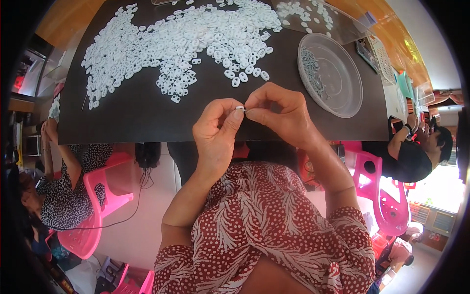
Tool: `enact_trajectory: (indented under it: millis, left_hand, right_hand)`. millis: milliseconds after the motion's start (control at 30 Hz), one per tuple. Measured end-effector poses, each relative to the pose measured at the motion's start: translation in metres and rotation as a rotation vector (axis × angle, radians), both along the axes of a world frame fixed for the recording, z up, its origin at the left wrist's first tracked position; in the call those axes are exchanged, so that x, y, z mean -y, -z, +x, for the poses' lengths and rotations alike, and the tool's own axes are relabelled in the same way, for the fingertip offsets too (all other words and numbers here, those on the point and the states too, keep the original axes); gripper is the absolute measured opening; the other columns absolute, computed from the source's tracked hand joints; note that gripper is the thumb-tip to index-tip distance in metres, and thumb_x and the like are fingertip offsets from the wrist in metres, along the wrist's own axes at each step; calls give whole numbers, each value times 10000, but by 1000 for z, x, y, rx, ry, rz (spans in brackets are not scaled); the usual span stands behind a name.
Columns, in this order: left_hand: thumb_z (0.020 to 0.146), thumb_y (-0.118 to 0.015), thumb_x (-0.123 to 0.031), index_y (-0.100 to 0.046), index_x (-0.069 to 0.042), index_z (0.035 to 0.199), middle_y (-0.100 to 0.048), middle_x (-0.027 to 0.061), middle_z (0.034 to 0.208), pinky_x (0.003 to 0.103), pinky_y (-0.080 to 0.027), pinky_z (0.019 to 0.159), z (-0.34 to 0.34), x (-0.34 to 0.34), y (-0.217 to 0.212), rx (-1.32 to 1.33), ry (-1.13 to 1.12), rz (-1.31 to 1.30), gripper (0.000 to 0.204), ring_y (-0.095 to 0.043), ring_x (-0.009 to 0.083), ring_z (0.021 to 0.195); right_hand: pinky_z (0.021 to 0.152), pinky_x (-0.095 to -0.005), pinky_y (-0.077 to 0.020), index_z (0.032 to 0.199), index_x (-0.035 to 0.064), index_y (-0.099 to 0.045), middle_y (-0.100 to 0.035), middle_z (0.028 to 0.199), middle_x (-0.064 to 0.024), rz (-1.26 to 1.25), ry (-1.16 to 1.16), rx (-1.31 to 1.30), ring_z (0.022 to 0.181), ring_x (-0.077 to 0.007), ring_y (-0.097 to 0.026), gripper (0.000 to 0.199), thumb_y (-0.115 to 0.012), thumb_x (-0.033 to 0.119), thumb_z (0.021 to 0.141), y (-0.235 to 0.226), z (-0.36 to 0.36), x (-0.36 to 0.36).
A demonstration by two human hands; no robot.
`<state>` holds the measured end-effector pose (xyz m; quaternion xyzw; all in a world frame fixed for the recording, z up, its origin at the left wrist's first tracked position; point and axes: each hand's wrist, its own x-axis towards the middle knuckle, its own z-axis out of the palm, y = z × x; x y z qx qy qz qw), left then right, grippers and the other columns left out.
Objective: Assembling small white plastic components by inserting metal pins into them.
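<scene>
Your left hand clamped a small white rounded plastic piece, presumably for steadiness; your right hand pinched beside it, contents unclear.

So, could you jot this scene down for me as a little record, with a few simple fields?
Left hand: pinches a small white piece between thumb and finger
Right hand: thumb and finger at that piece; whether they grip anything is too small to tell
Surface: dark table
Beyond the hands: a large spread of white pieces, many with two holes
To the right: round clear tray holding small grey parts
Seating: pink chairs on both sides
</scene>
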<state>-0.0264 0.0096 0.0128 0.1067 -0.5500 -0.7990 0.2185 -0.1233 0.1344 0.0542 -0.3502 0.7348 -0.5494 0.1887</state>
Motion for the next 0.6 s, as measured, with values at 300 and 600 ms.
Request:
enact_trajectory:
  millis: [300,600]
  left_hand:
    - [886,-615,-66,-606,12,894,-540,20,796,214,-401,645,0,-2,12,12,-152,-368,79,-484,82,723]
    - [884,-617,-32,-617,20,938,-557,-18,859,172,-380,643,0,0,1,3,-134,-28,75,-457,35,739]
  right_hand:
    - [624,-221,-441,859,1,-628,-596,752,1,-31,87,44,691,-52,-522,102,-686,29,780,4,7,7]
    - [638,-279,-447,852,20,-628,-585,761,-37,-167,188,-161,727,-154,-552,97,-661,-17,769,21,13,19]
